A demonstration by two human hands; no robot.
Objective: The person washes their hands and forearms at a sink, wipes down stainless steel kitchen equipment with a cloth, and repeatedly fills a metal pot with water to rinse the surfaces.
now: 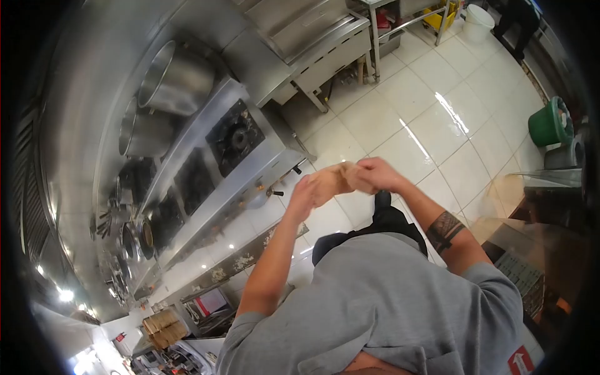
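Note:
Between my two hands is a tan, soft-looking piece (330,184), blurred, whose kind I cannot make out. My left hand (301,198) grips its left end, fingers closed. My right hand (376,175) is closed on the other end, near a paler part of it. The piece is held up in the air in front of my body, above the tiled floor (431,125). To the left of my left hand runs the front of a steel stove (234,181).
Burners (236,136) line the stove at left, with large steel pots (178,78) behind them. Pans (130,240) sit at its lower end. A steel counter (319,50) stands ahead. At right are a green bucket (550,122) and a cardboard box (497,234). Another person's legs (517,28) show top right.

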